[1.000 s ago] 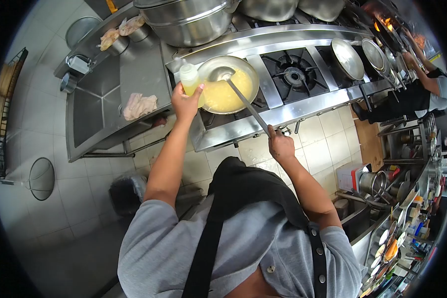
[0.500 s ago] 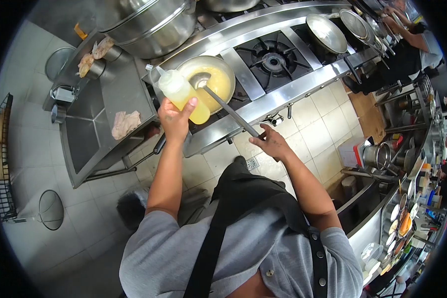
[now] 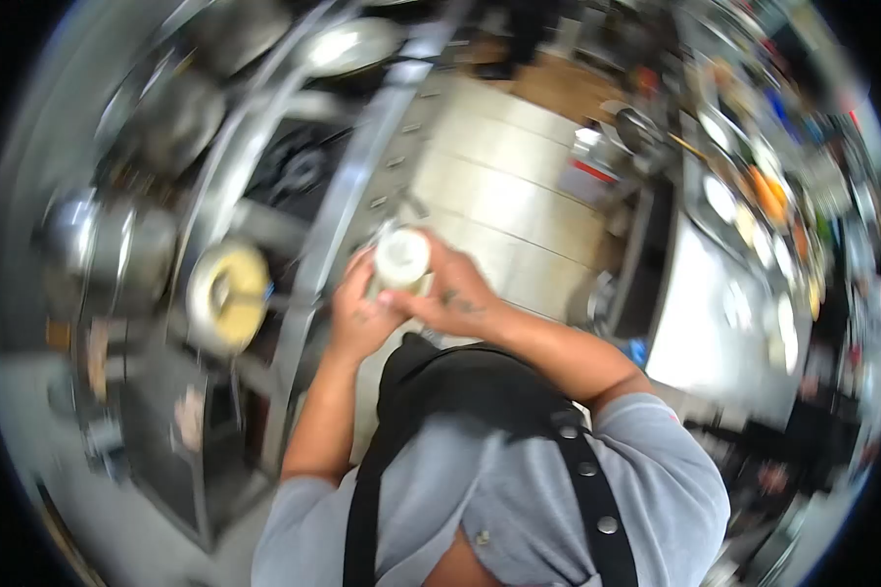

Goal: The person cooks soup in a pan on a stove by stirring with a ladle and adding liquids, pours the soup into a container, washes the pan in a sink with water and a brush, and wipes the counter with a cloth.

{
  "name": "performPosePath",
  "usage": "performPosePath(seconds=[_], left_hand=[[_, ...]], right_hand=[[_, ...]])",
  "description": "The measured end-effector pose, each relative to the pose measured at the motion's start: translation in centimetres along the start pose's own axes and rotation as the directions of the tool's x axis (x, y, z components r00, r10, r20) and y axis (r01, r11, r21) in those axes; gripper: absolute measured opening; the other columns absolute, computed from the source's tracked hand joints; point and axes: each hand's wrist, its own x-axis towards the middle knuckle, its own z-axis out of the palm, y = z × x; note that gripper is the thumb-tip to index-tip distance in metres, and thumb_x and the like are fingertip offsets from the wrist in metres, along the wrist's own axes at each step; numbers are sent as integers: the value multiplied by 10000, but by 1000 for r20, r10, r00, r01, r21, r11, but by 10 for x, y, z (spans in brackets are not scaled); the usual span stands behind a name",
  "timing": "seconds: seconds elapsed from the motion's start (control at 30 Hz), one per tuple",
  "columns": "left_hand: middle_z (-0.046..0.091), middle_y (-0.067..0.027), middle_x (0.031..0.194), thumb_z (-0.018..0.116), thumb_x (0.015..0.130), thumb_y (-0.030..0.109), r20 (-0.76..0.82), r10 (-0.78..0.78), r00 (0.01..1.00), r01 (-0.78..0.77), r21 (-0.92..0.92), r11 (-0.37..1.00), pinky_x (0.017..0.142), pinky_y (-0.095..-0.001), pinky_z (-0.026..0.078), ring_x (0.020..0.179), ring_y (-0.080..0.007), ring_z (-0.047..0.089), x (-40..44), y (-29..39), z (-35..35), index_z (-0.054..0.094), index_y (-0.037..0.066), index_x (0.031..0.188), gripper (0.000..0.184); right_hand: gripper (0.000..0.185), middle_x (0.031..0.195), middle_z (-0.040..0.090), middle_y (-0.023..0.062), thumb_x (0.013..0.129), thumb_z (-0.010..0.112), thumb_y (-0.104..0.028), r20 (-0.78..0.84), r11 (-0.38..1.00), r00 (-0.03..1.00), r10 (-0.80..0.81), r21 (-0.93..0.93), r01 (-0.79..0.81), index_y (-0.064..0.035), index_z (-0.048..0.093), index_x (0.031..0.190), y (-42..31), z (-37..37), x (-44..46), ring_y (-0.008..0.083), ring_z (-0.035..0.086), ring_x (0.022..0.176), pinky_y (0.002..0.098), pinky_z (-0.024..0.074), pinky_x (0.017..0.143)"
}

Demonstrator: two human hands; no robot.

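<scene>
A squeeze bottle (image 3: pixel 402 256) with a whitish cap stands between my two hands in front of my apron, seen from above. My left hand (image 3: pixel 359 311) is closed around its left side. From the right, my right hand (image 3: pixel 458 292) wraps the same bottle, its thumb near the left thumb. The bottle's body is mostly covered by the fingers. To the left, a pan (image 3: pixel 198 298) of yellow liquid sits on the stove. A ladle (image 3: pixel 289 301) rests in it, its handle pointing toward the stove's front edge; no hand touches it.
Motion blurs the surroundings. Beyond the pan are a burner (image 3: pixel 299 168), a shallow pan (image 3: pixel 350 47) and a large steel pot (image 3: pixel 132 249). On the right runs a steel counter (image 3: pixel 710 323) with several plates. A red and white tin (image 3: pixel 587 168) stands near the tiled floor.
My right hand has let go of the ladle and now grips the bottle with my left. The bottle has moved away from the pan, and my view has turned right.
</scene>
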Motion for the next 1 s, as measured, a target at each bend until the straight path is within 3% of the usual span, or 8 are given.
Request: performPosePath(seconds=[0.1, 0.23, 0.43, 0.5, 0.63, 0.77, 0.87, 1.0], left_hand=[[466, -170, 1337, 740, 786, 299, 30, 10, 1000, 5, -454, 891, 1018, -371, 371, 1210, -272, 481, -1, -14, 72, 384, -4, 1346, 730], [496, -172, 1304, 636, 890, 257, 239, -447, 862, 494, -198, 847, 1009, -337, 379, 1210, -232, 478, -20, -119, 120, 422, -27, 1313, 553], [613, -103, 1089, 689, 844, 182, 249, -508, 825, 447, 264, 855, 895, -298, 448, 990, -170, 579, -39, -178, 142, 556, -35, 1157, 403], [631, -87, 1031, 694, 840, 185, 214, -575, 790, 499, 321, 805, 856, -288, 457, 934, -154, 582, -45, -186, 145, 582, -34, 1115, 369], [645, -58, 907, 696, 839, 196, 249, -681, 689, 580, 375, 723, 765, -270, 464, 812, -132, 573, -65, -220, 141, 615, -28, 1047, 316], [639, -33, 807, 699, 838, 222, 338, -764, 549, 690, 333, 643, 680, -265, 469, 706, -114, 562, -97, -281, 127, 636, -17, 982, 286], [646, -38, 787, 709, 824, 265, 350, -810, 470, 721, 378, 581, 647, -274, 469, 682, -115, 569, -106, -245, 131, 650, 1, 930, 291], [660, -58, 776, 706, 807, 353, 372, -865, 337, 774, 413, 480, 670, -291, 479, 697, -150, 595, -124, -292, 120, 653, 7, 924, 369]], right_hand=[[615, 1037, 637, 129, 740, 775, -295, -205, 979, 962, 181, -54, -196, -46, 478, 1218, -1, -74, -51, 239, 627, 969, 337, 480, 849], [651, 1072, 623, 137, 733, 788, -286, -629, 956, 774, 71, -179, -233, -27, 463, 1233, 32, -170, -137, 254, 617, 1000, 346, 470, 876], [499, 975, 656, 104, 742, 765, -252, -976, 862, 210, 54, -61, -504, -41, 532, 1129, 66, -310, -312, 222, 649, 900, 338, 502, 803], [404, 910, 656, 95, 758, 770, -219, -999, 694, 14, -45, -41, -719, -27, 551, 1038, 70, -349, -370, 185, 634, 870, 309, 495, 781], [530, 938, 663, 132, 699, 783, -375, -930, 522, -321, -182, 185, -832, -27, 557, 1028, 88, -411, -461, 283, 641, 873, 362, 476, 801], [558, 983, 664, 150, 688, 789, -384, -840, 453, -439, -317, 273, -849, -42, 552, 1061, 111, -466, -553, 317, 636, 913, 379, 475, 819], [640, 1045, 651, 166, 668, 806, -391, -770, 485, -549, -325, 363, -796, -47, 523, 1128, 128, -515, -615, 336, 625, 962, 389, 472, 853], [799, 1111, 624, 184, 601, 840, -432, -757, 530, -560, -338, 338, -778, -39, 479, 1196, 139, -565, -679, 340, 604, 1033, 394, 465, 900]])
